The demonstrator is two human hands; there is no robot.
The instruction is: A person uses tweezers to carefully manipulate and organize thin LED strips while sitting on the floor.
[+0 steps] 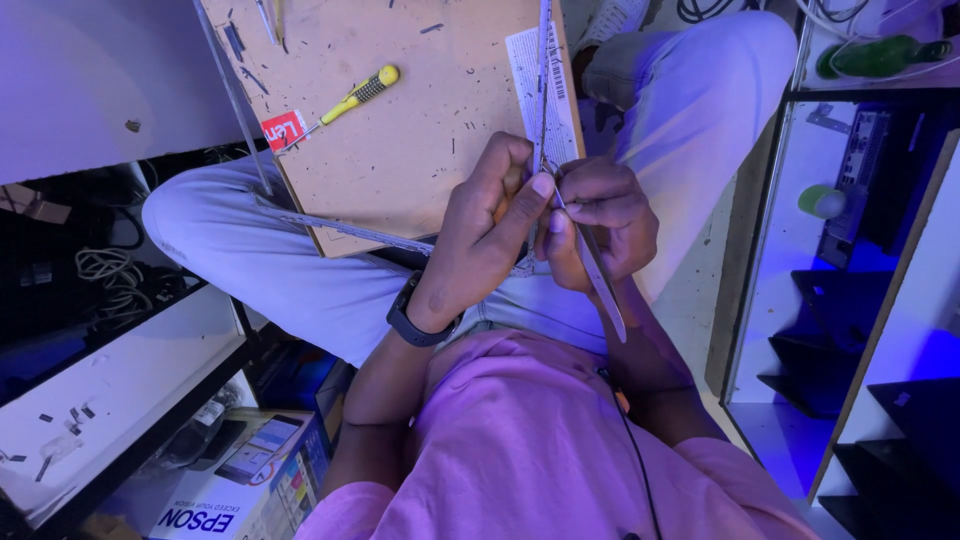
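The fingertips (543,186) of the left hand (480,235) are pressed together and pinch a thin metal strip (544,90) at the near edge of the wooden board (400,130). The right hand (600,220) is just beside the left one, touching it. Its fingers are curled and pinch long metal tweezers (598,275), with the points at the same place on the strip. The strip runs from the fingers away over the board's right edge, above a white printed label (530,70).

The board lies on the person's knees. A dark watch (412,322) is on the left wrist, nearer to the body than the board. On the board, well apart from the hands, lies a yellow screwdriver (352,98) with a red tag (284,130) beside its tip.
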